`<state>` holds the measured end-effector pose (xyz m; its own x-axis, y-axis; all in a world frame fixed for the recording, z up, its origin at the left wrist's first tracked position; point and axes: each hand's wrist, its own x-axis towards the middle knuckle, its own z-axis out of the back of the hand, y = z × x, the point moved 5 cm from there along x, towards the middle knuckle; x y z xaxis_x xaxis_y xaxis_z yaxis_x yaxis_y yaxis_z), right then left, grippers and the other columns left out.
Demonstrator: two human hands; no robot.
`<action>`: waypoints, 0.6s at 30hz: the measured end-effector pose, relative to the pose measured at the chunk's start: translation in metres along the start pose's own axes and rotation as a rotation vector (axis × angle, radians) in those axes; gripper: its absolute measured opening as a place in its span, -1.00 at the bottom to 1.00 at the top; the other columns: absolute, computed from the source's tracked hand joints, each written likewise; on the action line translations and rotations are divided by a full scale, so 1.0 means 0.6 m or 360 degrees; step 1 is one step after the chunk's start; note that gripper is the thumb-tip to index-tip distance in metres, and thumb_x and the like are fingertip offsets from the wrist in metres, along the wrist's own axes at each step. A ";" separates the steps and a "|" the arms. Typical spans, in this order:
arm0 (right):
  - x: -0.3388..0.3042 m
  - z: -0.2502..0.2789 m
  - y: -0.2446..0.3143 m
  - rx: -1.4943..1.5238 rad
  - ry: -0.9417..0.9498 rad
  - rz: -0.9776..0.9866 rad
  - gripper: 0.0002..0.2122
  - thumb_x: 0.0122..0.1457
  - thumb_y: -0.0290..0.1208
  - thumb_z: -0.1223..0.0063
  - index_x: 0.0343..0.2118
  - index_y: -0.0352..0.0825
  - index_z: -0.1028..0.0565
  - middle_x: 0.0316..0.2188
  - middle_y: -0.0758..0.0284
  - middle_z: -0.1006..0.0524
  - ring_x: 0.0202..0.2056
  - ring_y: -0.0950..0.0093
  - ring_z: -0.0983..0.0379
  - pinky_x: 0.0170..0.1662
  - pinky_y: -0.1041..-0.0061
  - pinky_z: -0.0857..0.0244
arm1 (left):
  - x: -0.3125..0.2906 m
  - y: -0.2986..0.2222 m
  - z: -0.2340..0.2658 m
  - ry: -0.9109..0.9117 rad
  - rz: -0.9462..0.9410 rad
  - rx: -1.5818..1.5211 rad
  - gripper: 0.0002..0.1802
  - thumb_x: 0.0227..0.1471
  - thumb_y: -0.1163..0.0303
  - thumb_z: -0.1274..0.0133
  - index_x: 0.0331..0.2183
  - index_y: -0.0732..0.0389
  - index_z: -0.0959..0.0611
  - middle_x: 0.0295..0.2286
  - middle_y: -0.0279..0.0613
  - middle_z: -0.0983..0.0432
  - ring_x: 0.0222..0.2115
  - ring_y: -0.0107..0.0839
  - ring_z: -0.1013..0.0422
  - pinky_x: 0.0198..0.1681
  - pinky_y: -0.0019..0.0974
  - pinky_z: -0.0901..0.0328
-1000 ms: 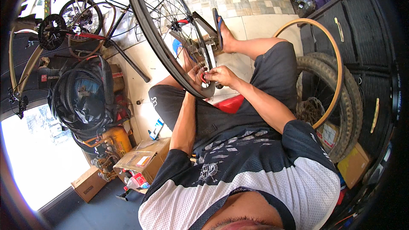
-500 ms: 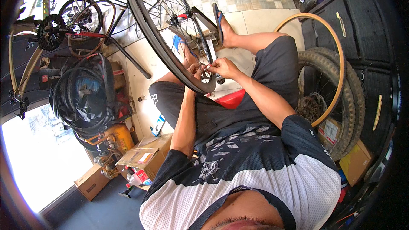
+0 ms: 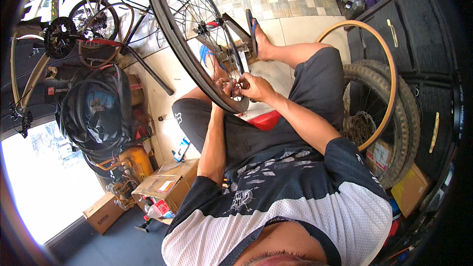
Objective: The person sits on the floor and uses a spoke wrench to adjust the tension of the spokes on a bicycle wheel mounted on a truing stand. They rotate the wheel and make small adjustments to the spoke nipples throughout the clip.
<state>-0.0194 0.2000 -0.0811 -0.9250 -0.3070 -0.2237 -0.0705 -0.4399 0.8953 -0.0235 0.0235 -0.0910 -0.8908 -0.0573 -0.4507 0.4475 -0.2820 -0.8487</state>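
Observation:
A bicycle wheel [image 3: 231, 105] with a black rim stands upright before me, held at its red hub [image 3: 212, 24] in a dark stand [image 3: 238, 28]. Low on the wheel, by the rim and spokes, my left hand [image 3: 227, 87] is closed, with its fingers partly hidden by the rim. My right hand [image 3: 257, 89] reaches in from the other side, thumb and fingertips pinched on a small shiny piece [image 3: 239, 86] at the spokes. That piece is too small to name. Both hands nearly meet there.
Knobby-tyred wheels [image 3: 405, 118] and a tan hoop [image 3: 391, 64] lean against dark drawers [image 3: 427, 86] at right. On the left are bicycles [image 3: 61, 37], a pile of black tyres [image 3: 96, 111], an orange compressor [image 3: 134, 161] and a cardboard box [image 3: 170, 182]. My legs flank the stand.
My right hand has moved slightly down and left, closer to my left hand. A small red ring-like piece that showed between the fingers earlier is now mostly hidden.

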 end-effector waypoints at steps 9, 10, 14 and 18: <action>0.018 -0.009 -0.044 0.0422 -0.0124 -0.0023 -0.72 0.08 -0.39 -0.24 -0.17 -0.39 -0.54 -0.41 0.12 -0.66 -0.34 0.20 -0.64 -0.22 0.25 -0.45 | 0.016 0.010 -0.006 0.0231 -0.0081 -0.0082 -0.64 0.20 0.13 -0.26 -0.28 0.29 -0.71 -0.42 -0.24 -0.66 -0.50 -0.51 -0.53 -0.49 -0.39 -0.46; 0.020 -0.015 -0.041 0.0417 -0.0133 -0.0035 -0.71 0.07 -0.39 -0.26 -0.17 -0.39 -0.53 -0.41 0.13 -0.66 -0.33 0.21 -0.64 -0.22 0.26 -0.45 | 0.021 0.023 0.002 0.0255 -0.0082 -0.0144 -0.66 0.21 0.15 -0.24 -0.25 0.28 -0.69 -0.38 -0.22 -0.67 -0.47 -0.48 -0.55 -0.47 -0.36 -0.48; 0.024 -0.026 -0.035 0.0403 -0.0133 -0.0096 -0.69 0.07 -0.41 -0.31 -0.15 -0.38 -0.50 -0.41 0.17 -0.66 -0.34 0.30 -0.62 -0.25 0.31 -0.44 | 0.048 0.067 0.014 0.0382 -0.0109 -0.0399 -0.73 0.26 0.24 -0.18 -0.15 0.24 -0.60 -0.26 -0.13 -0.67 -0.35 -0.36 -0.61 -0.39 -0.26 -0.56; 0.019 -0.019 -0.025 0.0250 -0.0076 -0.0158 -0.75 0.17 -0.41 -0.26 -0.15 -0.38 -0.50 -0.47 0.22 -0.62 -0.43 0.44 -0.55 -0.32 0.37 -0.40 | 0.038 0.070 0.010 0.0385 -0.0043 -0.0503 -0.73 0.24 0.23 -0.21 -0.20 0.24 -0.61 -0.38 -0.16 -0.65 -0.43 -0.38 -0.60 -0.44 -0.28 -0.54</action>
<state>-0.0244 0.1935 -0.1015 -0.9269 -0.2268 -0.2989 -0.2164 -0.3277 0.9197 -0.0255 0.0046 -0.1353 -0.8752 0.1841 -0.4474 0.4601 0.0307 -0.8873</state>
